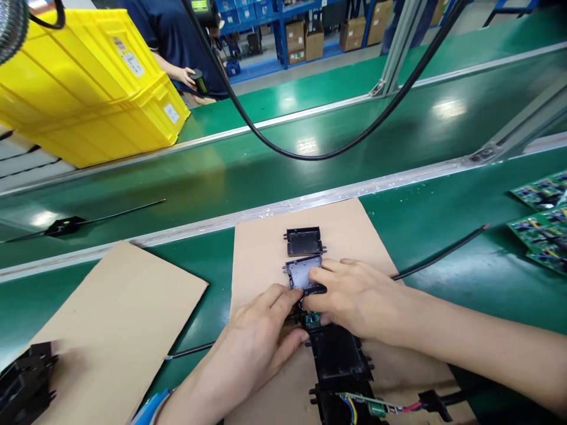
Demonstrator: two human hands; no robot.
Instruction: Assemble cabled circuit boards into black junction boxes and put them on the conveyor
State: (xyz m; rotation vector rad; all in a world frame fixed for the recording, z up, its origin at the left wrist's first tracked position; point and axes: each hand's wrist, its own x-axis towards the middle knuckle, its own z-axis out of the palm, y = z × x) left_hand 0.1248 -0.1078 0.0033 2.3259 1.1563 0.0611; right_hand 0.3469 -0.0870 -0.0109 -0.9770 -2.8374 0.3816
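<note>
Both hands meet over a row of black plastic housings on a cardboard sheet (pixel 261 248). My left hand (pixel 261 330) has index finger and thumb bent around the near-left side of a housing. My right hand (pixel 354 295) curls its fingers over the same spot, pinching at a small green circuit board (pixel 312 320) that shows between the hands. My fingers hide most of that board and its housing. Just beyond lies a housing (pixel 302 273) with a shiny inside, and farther off another housing (pixel 303 242). Nearer me sits a housing (pixel 340 357).
At bottom, a wired circuit board (pixel 376 407) rests on another housing. Green boards (pixel 543 230) lie at right. A second cardboard sheet (pixel 119 319) and dark plastic parts (pixel 26 378) are at left. A black cable (pixel 310 157) hangs ahead; yellow bins (pixel 88 88) and a co-worker (pixel 172 35) are beyond.
</note>
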